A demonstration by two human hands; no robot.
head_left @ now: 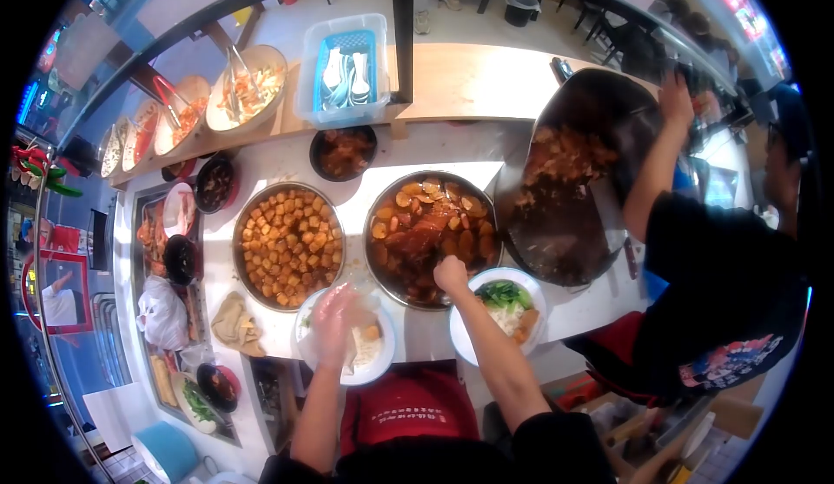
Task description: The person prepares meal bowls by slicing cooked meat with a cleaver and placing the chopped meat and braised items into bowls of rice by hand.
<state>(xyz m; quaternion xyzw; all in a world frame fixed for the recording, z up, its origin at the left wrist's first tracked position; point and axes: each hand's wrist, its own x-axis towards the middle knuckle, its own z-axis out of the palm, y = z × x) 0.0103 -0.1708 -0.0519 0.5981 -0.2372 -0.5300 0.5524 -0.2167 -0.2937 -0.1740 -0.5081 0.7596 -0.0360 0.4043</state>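
stew pan [385, 288] on the white counter [447, 149], with the right hand [451, 277] at its near edge.
the pan, full of brown stew, stands just to the right of a pan of browned cubes [288, 245]; the right hand has its grip curled closed, but i cannot tell which thing, if any, is inside the fingers. the left hand [333, 312], in what looks like a clear glove, is over the left plate [390, 349]; it is blurred, so i cannot tell how open its grip is, or whether it holds something. below the right forearm is the right plate [459, 329], with green leaves [502, 293] and white food. at the right, a co-worker's hand [676, 102] is at the rim of a large dark pot [621, 93].
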